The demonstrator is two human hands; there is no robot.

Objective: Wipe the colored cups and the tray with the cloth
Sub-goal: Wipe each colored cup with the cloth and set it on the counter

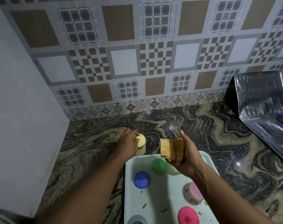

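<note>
Below your wrists the white tray (161,199) holds cups: grey (137,220) and magenta (188,215) nearest you, pale pink (194,191) under your right forearm, blue (141,179) between your arms, green (159,166) just below your right hand (188,159). Brown smears dot the tray. That hand grips the folded tan cloth (171,148) above the tray's far edge. Your left hand (128,144) curls over the yellow cup (141,146), which stands on the counter (202,126) just past the tray.
</note>
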